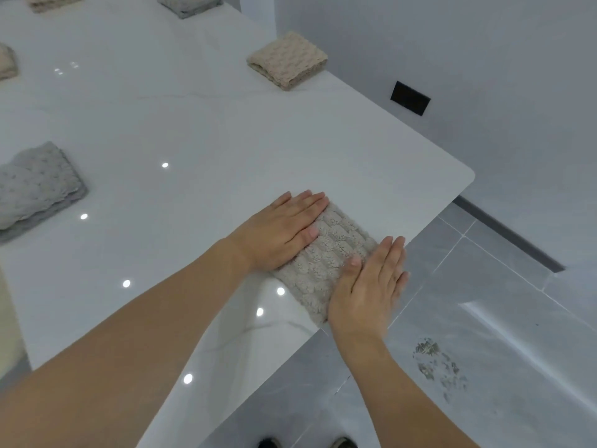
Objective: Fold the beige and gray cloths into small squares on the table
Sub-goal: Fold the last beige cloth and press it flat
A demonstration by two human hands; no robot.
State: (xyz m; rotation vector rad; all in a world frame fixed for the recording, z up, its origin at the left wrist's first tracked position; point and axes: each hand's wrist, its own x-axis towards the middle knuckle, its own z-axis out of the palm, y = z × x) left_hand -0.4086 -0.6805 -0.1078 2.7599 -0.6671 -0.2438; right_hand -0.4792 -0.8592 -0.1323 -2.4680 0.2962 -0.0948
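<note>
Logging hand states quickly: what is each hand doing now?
Left hand: open, flat against the beige cloth.
Right hand: open, flat against the cloth's other side.

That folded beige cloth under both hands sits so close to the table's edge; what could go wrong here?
1. The folded beige knitted cloth lies right at the edge of the white glossy table; the right hand already overhangs it, so a push could slide the cloth onto the floor.
2. The left hand presses only one side with flat fingers; the thick folds might spring open on release.
</note>
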